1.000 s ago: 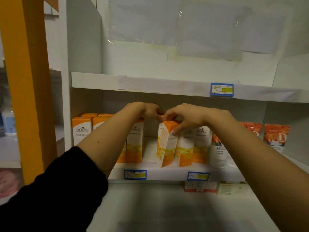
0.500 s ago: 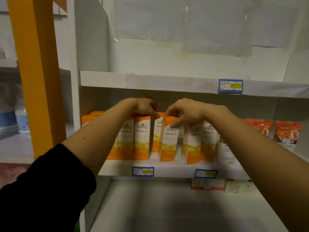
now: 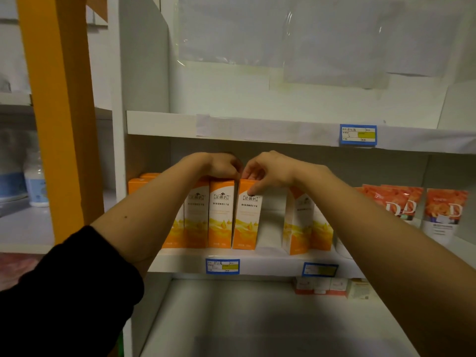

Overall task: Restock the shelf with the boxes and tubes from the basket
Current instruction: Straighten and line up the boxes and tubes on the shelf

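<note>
Moved: box (image 3: 246, 220) slid over, now flush with row (image 3: 220, 217).
Right hand (image 3: 270, 171): pinches box top, steering.
Left hand (image 3: 221, 167): grips row, bracing it.

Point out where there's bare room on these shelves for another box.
Free: the gap on the middle shelf between the held box, pinched by the right hand, and the tilted box; also the lower shelf, with small boxes only at its back right. Crowded: packed orange boxes under the left hand, tubes far right.

Black sleeve (image 3: 64, 292), bare forearms.
</note>
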`<state>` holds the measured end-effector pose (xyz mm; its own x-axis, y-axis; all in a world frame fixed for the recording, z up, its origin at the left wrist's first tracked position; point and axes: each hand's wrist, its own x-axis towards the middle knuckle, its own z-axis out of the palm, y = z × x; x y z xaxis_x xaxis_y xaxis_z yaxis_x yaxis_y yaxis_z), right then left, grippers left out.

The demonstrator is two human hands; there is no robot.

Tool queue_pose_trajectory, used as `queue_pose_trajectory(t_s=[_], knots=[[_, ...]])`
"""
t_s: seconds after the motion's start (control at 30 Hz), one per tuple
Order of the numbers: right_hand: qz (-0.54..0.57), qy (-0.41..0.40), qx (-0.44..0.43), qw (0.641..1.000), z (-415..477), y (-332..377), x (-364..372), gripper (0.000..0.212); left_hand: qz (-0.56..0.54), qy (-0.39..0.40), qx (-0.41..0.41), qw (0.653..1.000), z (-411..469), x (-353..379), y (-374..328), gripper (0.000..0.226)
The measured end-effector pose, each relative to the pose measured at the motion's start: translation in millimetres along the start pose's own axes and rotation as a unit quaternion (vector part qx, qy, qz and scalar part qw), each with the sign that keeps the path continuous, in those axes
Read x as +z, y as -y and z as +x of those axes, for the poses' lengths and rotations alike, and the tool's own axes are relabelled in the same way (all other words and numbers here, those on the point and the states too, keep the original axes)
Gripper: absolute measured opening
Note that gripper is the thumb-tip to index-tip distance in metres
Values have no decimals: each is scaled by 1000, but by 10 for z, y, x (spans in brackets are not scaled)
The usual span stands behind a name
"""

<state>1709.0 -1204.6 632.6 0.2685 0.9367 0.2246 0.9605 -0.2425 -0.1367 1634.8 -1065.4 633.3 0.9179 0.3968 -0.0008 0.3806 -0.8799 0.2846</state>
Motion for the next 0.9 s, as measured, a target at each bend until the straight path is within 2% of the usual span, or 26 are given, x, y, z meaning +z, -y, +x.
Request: queue_pose_trajectory(t_s=[0.2, 0.5, 0.73, 0.9], knots=[[-3, -30, 7, 1000, 2, -8, 45, 40, -9, 19, -14, 1000, -14, 5, -7, 44], [-43, -58, 9, 997, 34, -7, 146, 41, -28, 7, -12, 999, -55, 13, -59, 37], [-67, -70, 15, 995, -175, -99, -20, 36, -35, -59, 19, 997, -88, -1, -73, 46], [-75, -99, 48, 991, -387, -290, -212, 32, -8, -104, 82, 991, -132, 31, -160, 38]])
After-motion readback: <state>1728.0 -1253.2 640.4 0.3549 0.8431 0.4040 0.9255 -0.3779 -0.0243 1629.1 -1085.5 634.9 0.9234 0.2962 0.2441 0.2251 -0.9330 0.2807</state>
